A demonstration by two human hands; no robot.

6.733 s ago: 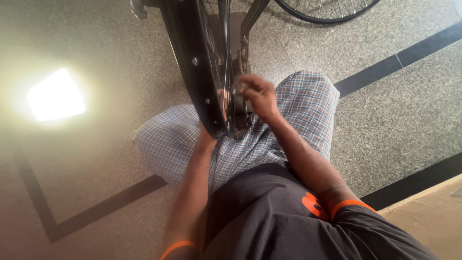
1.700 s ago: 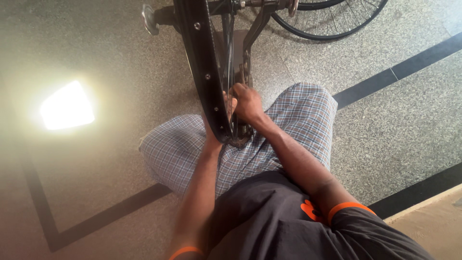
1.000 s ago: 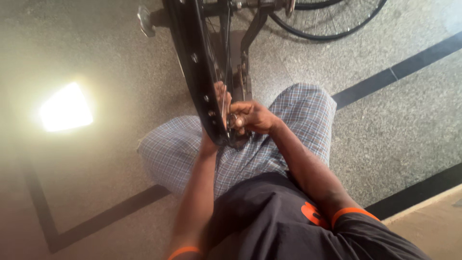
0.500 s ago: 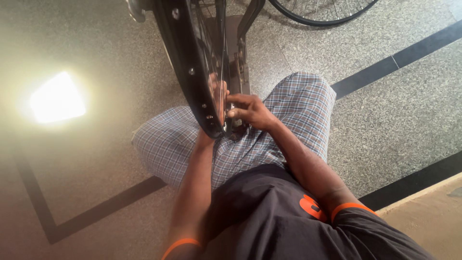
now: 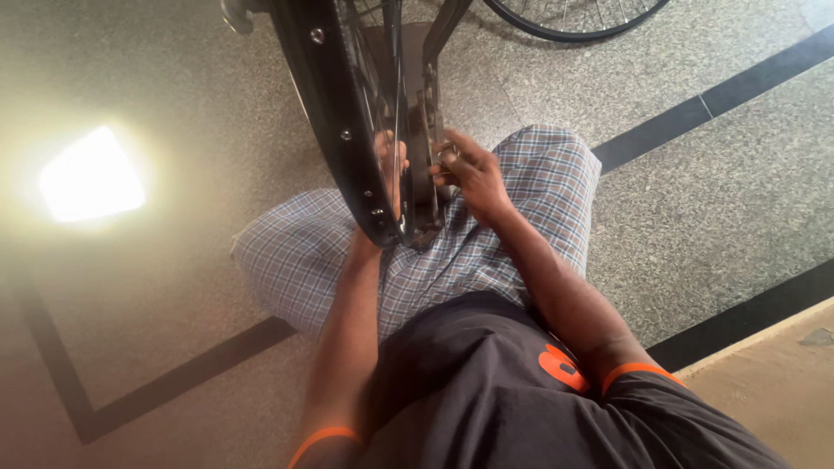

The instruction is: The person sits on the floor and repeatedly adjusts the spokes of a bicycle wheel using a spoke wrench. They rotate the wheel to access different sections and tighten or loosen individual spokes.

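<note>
packages: none | labels: none | signs: none | screens: none | only marking: orange print on dark shirt [image 5: 560,366], lower right, rounded shape

Bright daylight fills the scene. A blown-out patch of glare [image 5: 91,176] sits on the polished floor [image 5: 712,217] at nine o'clock, spreading a hazy, washed-out veil across the left half. Soft shadow pools under the wheel [image 5: 334,122] at twelve o'clock. Edges bow slightly, perhaps from a wide lens; focus is mildly soft throughout.
</note>
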